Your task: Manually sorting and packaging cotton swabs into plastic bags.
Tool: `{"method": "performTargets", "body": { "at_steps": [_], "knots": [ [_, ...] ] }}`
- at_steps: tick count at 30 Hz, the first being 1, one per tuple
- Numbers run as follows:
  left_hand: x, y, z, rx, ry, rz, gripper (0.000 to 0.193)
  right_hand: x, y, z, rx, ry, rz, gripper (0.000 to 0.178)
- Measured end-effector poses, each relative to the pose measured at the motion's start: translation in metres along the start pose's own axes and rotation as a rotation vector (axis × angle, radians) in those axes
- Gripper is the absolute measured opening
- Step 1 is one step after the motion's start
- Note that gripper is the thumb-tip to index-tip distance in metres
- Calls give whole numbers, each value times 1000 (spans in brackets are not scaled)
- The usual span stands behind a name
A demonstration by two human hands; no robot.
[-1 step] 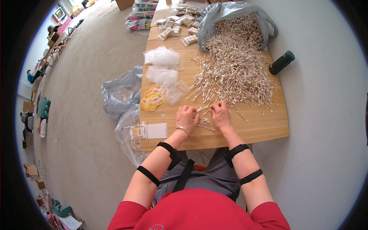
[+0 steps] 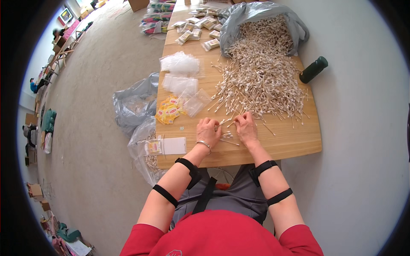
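At the near edge of the spilled pile of cotton swabs (image 2: 260,81), both hands work close together on the wooden table. My left hand (image 2: 209,131), with a bracelet at the wrist, has its fingers curled around cotton swabs whose ends poke out by the fingertips. A few loose swabs (image 2: 226,135) lie between the hands. My right hand (image 2: 246,127) is closed in a pinch, with a swab at its thumb and fingertips; the fingers partly hide it. To the left lies a small clear packet of swabs (image 2: 153,147) with a yellow label, beside a white card (image 2: 175,145).
A grey plastic bag (image 2: 226,32) spills the pile at the back. A dark green bottle (image 2: 314,69) stands right. Yellow cards (image 2: 170,110), clear plastic sleeves (image 2: 180,63) and filled packets (image 2: 196,27) line the left side. Plastic bags (image 2: 136,104) hang beside the table.
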State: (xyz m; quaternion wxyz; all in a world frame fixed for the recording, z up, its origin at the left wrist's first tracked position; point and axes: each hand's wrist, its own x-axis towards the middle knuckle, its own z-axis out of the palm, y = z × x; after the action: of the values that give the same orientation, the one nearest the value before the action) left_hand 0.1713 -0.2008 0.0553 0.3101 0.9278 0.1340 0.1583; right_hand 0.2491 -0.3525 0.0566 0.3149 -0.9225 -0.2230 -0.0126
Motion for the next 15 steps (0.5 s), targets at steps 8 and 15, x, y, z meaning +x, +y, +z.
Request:
{"method": "performTargets", "body": {
  "at_steps": [8,15],
  "knots": [
    [-10,-20,-2,-79,-30,84,15,0,0,-3,-59,74,146,7],
    [-29,-2,-14,-17,-110,284,40,0,3,-5,-73,64,132,8]
  ]
}}
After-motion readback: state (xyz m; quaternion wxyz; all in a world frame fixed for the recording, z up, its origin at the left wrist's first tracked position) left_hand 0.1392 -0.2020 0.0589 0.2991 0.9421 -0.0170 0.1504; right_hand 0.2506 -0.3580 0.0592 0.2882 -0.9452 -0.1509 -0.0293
